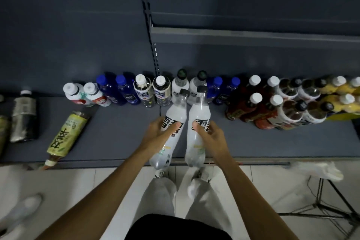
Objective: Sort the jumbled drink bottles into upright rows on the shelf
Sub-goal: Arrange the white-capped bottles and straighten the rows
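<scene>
My left hand [155,132] grips one white bottle with a black cap [171,117], and my right hand [211,132] grips a second like it [198,109]. Both bottles are held side by side, tilted with their caps toward the back row, above the front part of the grey shelf [272,142]. Two matching white bottles [181,83] stand upright just behind them. A row of upright bottles runs along the back, with blue bottles [109,87] to the left and red-brown bottles [251,107] to the right.
A yellow-green tea bottle [65,136] lies on its side at the shelf's left front, its cap over the edge. A dark bottle [24,117] lies further left. An upper shelf [253,34] hangs above on the right. A tripod [327,197] stands on the floor at right.
</scene>
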